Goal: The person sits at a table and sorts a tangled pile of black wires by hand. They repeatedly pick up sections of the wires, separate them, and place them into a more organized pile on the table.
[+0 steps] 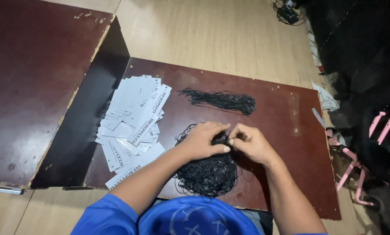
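Observation:
A tangled heap of thin black strings (208, 174) lies on a dark red-brown board (286, 117) on the floor. My left hand (203, 140) rests on top of the heap, thumb and fingers pinching strands. My right hand (252, 142) meets it from the right, fingertips pinched on the same strands. A straighter bundle of black strings (223, 100) lies farther back on the board. To the left spreads a fanned pile of white printed paper tags (132, 126).
A second, higher red-brown panel (34, 82) stands at the left, its dark side wall next to the tags. Light wooden floor (212, 35) lies beyond. A pink metal frame (360, 169) and dark cloth sit at the right. Blue clothing fills the bottom edge.

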